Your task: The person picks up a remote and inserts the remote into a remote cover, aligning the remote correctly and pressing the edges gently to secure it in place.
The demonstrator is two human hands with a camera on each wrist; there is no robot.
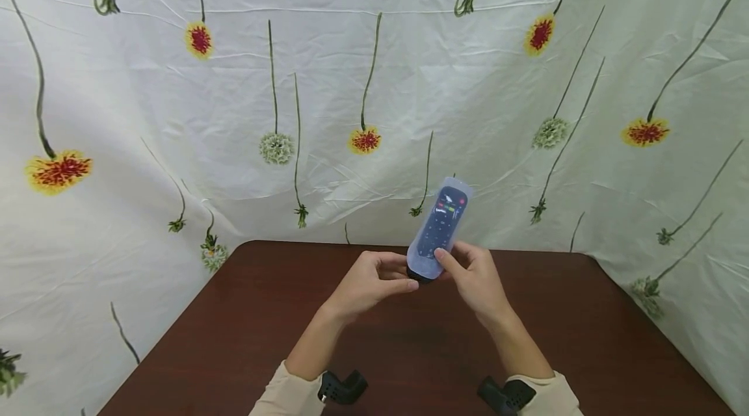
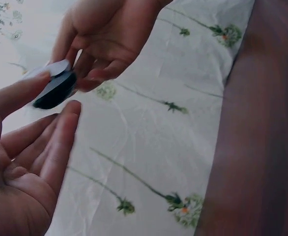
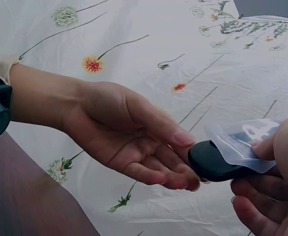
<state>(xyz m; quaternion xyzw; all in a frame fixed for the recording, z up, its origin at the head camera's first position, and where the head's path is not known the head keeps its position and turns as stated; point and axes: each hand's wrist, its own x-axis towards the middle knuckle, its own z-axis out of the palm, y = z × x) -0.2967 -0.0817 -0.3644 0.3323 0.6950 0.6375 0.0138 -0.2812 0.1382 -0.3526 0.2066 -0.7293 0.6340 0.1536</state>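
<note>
A remote control [image 1: 441,221] in a translucent, loose-fitting cover [image 1: 421,264] is held up over the table, tilted with its top end away to the right. Its black lower end [image 3: 210,162] sticks out past the edge of the cover. My right hand [image 1: 476,279] grips it, thumb on the button face and fingers behind. By the lower end is my left hand [image 1: 368,283], its thumb right at the black end. The left wrist view shows the left fingers [image 2: 60,147] stretched out, apart from the remote.
Below the hands lies a dark brown table [image 1: 257,312]. A white cloth [image 1: 328,195] with printed flowers hangs behind it and along both sides. Each wrist wears a black device [image 1: 342,388] over a cream sleeve [image 1: 292,393].
</note>
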